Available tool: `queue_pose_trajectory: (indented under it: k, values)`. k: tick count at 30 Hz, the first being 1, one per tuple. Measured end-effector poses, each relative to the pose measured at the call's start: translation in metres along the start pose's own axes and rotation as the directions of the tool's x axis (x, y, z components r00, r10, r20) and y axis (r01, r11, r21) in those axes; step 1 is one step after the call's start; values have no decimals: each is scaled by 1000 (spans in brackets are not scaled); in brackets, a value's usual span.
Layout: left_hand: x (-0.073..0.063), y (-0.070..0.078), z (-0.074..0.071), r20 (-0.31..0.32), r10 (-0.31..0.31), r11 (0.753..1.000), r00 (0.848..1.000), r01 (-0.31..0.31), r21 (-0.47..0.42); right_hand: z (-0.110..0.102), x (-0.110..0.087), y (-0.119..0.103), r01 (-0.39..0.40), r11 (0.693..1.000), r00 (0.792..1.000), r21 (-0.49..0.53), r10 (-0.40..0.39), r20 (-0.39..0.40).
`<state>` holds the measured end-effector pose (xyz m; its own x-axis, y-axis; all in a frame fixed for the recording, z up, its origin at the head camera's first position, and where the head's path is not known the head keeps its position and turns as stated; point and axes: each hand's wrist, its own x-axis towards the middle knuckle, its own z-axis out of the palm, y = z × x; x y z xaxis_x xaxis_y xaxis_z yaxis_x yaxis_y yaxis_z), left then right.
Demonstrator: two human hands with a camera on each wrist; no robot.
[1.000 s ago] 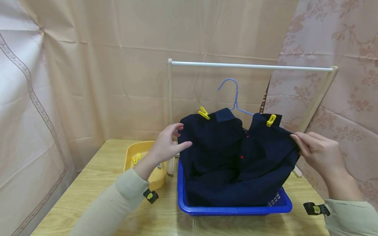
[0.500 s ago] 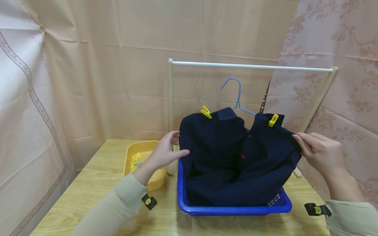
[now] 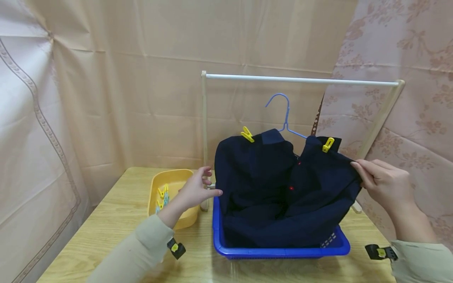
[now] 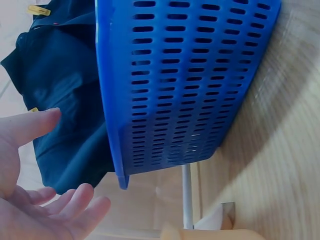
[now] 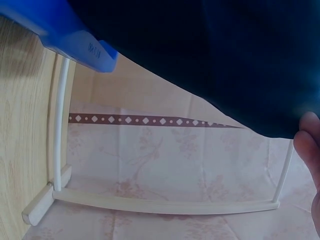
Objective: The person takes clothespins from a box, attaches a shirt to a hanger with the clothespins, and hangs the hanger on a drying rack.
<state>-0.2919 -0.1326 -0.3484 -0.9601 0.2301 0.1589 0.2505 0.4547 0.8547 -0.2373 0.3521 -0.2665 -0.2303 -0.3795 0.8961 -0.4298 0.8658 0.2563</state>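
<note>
A dark navy shirt with small red buttons spreads over a blue basket, its lower part inside. The hook of a blue hanger rises from the collar. One yellow clothespin grips the left shoulder, and another yellow clothespin the right. My right hand pinches the shirt's right edge between thumb and fingers. Just left of the shirt, my left hand is spread with thumb and fingers apart; in the left wrist view its fingers hold nothing.
A white-barred drying rack stands behind the basket. On the left, a yellow tray holds several yellow and pale blue clothespins. Curtains hang behind and at both sides of the wooden table.
My left hand has drawn down and left, away from the shirt's left edge. The shirt and hanger have shifted slightly right, with my right hand still pinching the edge.
</note>
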Motion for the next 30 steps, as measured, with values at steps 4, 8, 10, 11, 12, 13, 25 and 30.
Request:
queue_pose_trajectory:
  k: [4,8,10,11,12,13,25,30]
  values:
    - [-2,-5,2,14,-31,1000,999,31,7,0,0,0,1,1000,1000,-9,-2,-8]
    - [-3,-9,4,19,-37,999,999,37,-8,1,-4,3,-3,1000,1000,-12,3,-3]
    - [-4,-11,4,26,-38,999,999,38,-22,1,-5,4,-9,1000,1000,-12,9,2]
    - [-5,-12,4,30,-36,999,999,37,-23,1,-6,5,-7,1000,1000,-18,7,10]
    - [-5,-13,4,36,-39,999,999,39,-21,1,-7,5,-10,1000,1000,-17,10,12]
    - [-6,-13,4,40,-41,999,998,41,-14,1,-7,6,-12,1000,1000,-17,13,15]
    - [-15,-18,4,94,-79,997,992,77,21,-1,-9,5,-29,999,998,-23,30,60]
    - [-17,-21,5,119,-69,996,991,62,64,0,-9,5,-27,999,999,-22,28,42]
